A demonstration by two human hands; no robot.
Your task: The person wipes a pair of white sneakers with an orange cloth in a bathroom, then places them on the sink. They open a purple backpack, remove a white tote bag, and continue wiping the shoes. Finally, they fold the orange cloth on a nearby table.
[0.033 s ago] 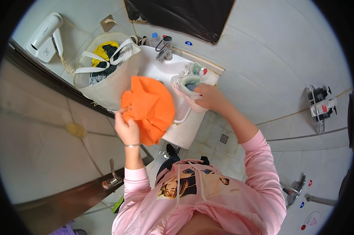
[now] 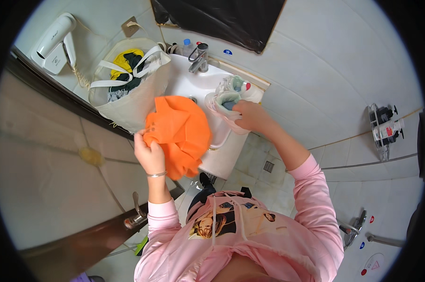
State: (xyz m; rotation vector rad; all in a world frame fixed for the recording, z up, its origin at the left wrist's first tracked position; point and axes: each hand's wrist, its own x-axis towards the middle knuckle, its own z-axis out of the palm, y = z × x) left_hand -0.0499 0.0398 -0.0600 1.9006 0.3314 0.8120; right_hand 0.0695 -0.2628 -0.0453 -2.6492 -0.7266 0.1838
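Note:
A thin sheet of orange cloth hangs from my left hand, whose fingers are pinched on its left edge. The cloth spreads in folds over the front of the white washbasin, covering part of it. At the basin's right side is a pair of pale pink and white shoes with light green lining, their openings facing up. My right hand is closed on the rim of the nearer shoe; its fingertips are partly hidden inside.
A white mesh laundry bag holding yellow and dark clothes stands left of the basin. Behind are a faucet and a bottle. A hair dryer hangs at left, near a door handle; bottles sit on a wall rack.
My left hand has shifted slightly left and toward me, and the orange cloth's folds and lower edge have moved with it. My right hand stays at the shoe.

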